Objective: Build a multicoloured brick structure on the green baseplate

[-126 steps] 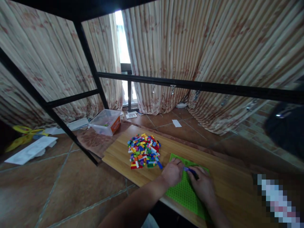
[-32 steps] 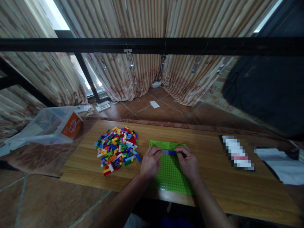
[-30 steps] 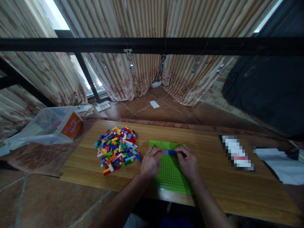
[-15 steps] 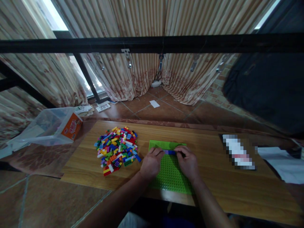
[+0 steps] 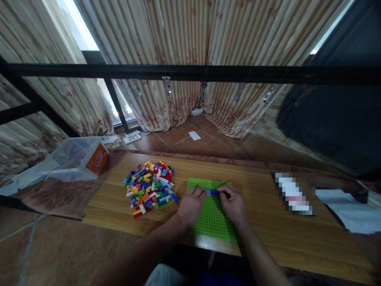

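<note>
In the head view, holds a lilac brick [image 5: 208, 192] and a dark blue brick [image 5: 214, 192], end to end, over the far half of a green studded baseplate [image 5: 211, 218] on a wooden table [image 5: 268, 226]. Pinches the lilac end with the narrowed fingers of the left hand [image 5: 191, 204]; grips the blue end with the fingers of the right hand [image 5: 233, 202], also drawn narrow. Cannot tell whether seated on the baseplate or just above. Near the left hand, on the table, a loose pile of mixed toy bricks [image 5: 150, 186]. Beyond the table's left end, a clear plastic bin [image 5: 68, 174] with an orange label [image 5: 98, 159]. Well apart from the right hand, toward the table's right end, a pixelated flat item [image 5: 294, 196]; past it, white paper [image 5: 348, 210]. Behind, a black bar [image 5: 190, 73] and striped curtains [image 5: 166, 39].
</note>
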The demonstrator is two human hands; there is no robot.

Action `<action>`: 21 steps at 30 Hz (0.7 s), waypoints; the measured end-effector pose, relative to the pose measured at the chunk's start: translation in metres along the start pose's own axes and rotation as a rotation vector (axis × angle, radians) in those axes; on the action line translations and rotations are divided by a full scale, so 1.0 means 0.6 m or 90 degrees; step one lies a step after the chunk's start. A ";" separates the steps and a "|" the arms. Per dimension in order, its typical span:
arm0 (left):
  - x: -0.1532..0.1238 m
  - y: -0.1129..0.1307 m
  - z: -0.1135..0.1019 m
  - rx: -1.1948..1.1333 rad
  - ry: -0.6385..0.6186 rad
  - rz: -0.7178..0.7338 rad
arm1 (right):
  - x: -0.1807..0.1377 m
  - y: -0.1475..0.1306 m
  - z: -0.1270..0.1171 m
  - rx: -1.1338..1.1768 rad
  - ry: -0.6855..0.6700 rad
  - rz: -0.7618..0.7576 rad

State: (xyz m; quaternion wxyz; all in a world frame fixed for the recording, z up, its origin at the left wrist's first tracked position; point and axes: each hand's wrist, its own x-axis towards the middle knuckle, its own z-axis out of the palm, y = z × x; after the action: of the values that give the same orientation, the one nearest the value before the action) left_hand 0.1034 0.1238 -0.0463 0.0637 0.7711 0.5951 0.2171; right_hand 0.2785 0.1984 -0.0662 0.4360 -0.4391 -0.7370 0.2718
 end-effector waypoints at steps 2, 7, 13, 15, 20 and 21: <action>-0.005 -0.003 0.003 -0.011 0.009 -0.009 | 0.000 0.001 0.001 0.000 0.006 -0.001; -0.021 0.000 0.005 -0.114 0.084 -0.101 | 0.000 0.003 0.001 0.004 0.012 0.000; -0.026 0.013 0.006 -0.262 0.194 -0.225 | -0.002 0.007 0.000 0.012 0.020 0.003; -0.026 0.015 0.009 -0.293 0.203 -0.235 | -0.003 0.009 -0.001 0.014 0.025 0.006; -0.026 0.017 0.021 -0.282 0.170 -0.224 | -0.007 0.012 -0.005 0.041 0.063 0.038; -0.027 0.016 0.023 -0.274 0.163 -0.222 | -0.008 0.011 -0.005 0.044 0.063 0.045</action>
State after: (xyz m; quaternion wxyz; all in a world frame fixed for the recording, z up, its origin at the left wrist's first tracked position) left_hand 0.1146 0.1079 -0.0591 0.1863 0.5923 0.6624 0.4192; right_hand 0.2850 0.1974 -0.0722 0.4770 -0.4628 -0.6886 0.2902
